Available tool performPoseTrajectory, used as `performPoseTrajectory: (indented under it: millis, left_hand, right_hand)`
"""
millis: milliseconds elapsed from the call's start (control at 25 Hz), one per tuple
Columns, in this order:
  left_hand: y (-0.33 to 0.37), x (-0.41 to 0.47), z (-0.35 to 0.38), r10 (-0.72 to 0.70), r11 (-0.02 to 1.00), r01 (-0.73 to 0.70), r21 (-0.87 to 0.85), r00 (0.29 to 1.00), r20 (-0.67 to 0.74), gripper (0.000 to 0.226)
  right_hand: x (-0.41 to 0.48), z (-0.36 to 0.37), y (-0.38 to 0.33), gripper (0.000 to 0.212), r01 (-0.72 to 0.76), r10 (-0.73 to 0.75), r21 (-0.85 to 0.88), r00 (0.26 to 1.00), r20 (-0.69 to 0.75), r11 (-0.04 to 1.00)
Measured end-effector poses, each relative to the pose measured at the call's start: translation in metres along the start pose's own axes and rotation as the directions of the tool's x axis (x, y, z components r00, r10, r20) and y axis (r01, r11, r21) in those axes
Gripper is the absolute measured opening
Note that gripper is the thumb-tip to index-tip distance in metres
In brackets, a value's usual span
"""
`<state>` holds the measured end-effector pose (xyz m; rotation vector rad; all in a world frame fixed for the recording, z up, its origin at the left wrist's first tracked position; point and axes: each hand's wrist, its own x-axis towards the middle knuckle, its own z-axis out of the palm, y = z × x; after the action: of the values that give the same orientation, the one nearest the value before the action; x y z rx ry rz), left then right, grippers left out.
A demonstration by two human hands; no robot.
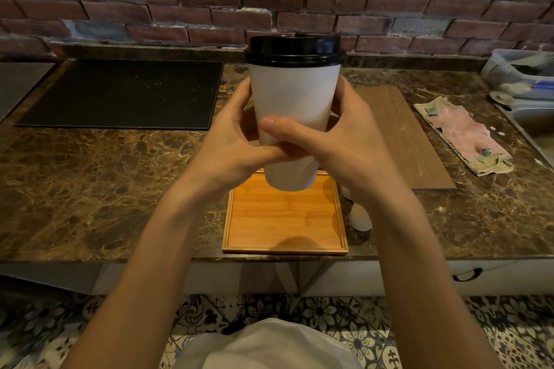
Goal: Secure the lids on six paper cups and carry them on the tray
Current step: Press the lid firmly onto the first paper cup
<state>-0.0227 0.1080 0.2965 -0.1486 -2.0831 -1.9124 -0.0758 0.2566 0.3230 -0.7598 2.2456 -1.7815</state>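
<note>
Fingers (244, 96) of the left hand (230, 141) and right hand (353, 141) curl round a white paper cup (295, 93) with a black lid (295, 49) on, held upright over the wooden tray (284, 219) on the marble surface (105, 174)

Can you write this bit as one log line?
cup: black lid on, above tray | left hand: grips cup | right hand: grips cup
</note>
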Motion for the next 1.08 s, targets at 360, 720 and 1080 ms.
performPoseTrajectory:
  millis: [360,720,1080]
  left_hand:
    - [0.001,0.000,-0.005,-0.024,0.998,0.028,-0.052,0.997,0.078,0.070]
    - [-0.005,0.000,-0.009,-0.032,0.999,0.034,-0.041,0.998,0.046,0.072]
    - [-0.012,0.000,-0.005,0.042,0.992,-0.027,0.127,0.992,-0.119,0.092]
  right_hand:
    - [0.007,-0.013,0.005,0.073,-0.016,-0.018,0.165,0.980,0.200,0.986]
    - [0.009,-0.015,0.008,0.081,-0.017,-0.004,0.096,0.977,0.214,0.995]
    - [0.009,0.004,0.010,0.073,0.031,-0.029,-0.058,0.999,0.022,0.998]
